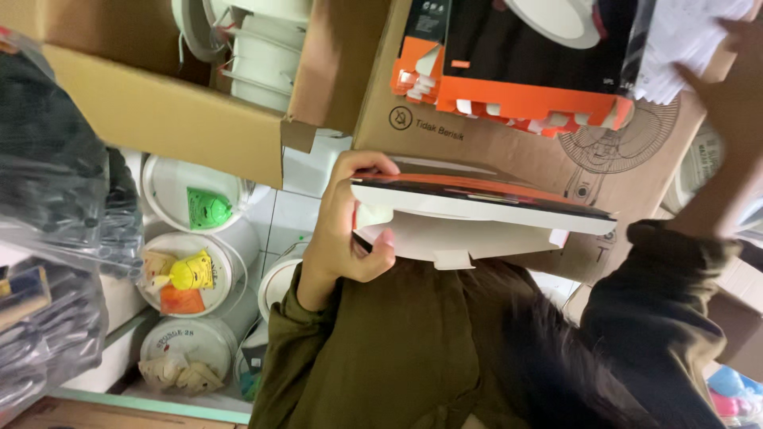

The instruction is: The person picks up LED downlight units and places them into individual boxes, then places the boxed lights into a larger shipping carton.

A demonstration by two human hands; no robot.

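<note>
Left hand: closed on short left end of flat box, fingers above, thumb beneath. Box held level just before large brown carton; long axis runs from left hand toward right arm. Right hand: raised well apart, upper right, against white sheet; blurred, grip cannot be told. Left hand nearer.

Count: one flat box held, one orange-black box above, three white round tubs stacked far left.

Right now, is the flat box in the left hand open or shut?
Open: the flat box shows a white flap hanging loose beneath it, gripped at its end by the left hand.
</note>
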